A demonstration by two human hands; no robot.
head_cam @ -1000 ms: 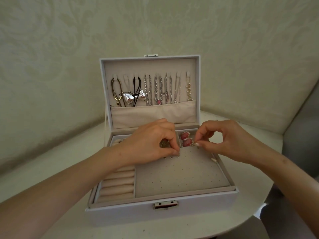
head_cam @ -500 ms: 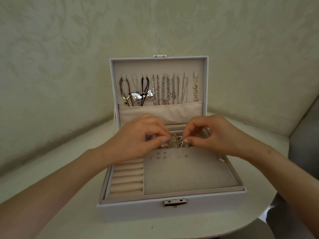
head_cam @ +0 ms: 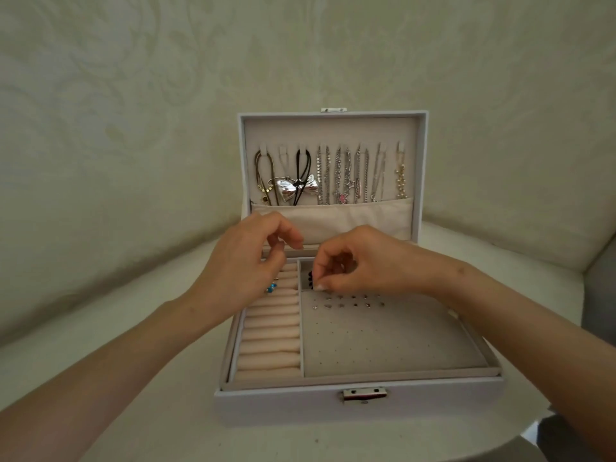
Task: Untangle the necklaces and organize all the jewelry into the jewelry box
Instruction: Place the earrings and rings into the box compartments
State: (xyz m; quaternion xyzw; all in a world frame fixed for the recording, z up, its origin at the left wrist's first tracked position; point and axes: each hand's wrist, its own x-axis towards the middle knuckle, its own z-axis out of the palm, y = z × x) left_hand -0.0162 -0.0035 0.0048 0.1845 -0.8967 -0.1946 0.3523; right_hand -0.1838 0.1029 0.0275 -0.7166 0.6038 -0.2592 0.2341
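Jewelry box (head_cam: 358,406) is set open on the counter (head_cam: 166,411), necklaces (head_cam: 333,178) hung from eight lid hooks (head_cam: 380,148). One dark beaded piece (head_cam: 311,278) is pinched by right hand (head_cam: 363,261) fingers over a rear compartment. Left hand (head_cam: 240,265) fingers are loosely curled, empty. Two stud rows (head_cam: 353,301) are pinned in the pad (head_cam: 383,341).

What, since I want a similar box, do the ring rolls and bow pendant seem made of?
Ring rolls: soft beige velvet-like fabric, matte, padded into rounded ridges. Bow pendant: probably polished silver-toned metal, judging by its mirror-like highlights; plated plastic can't be excluded.
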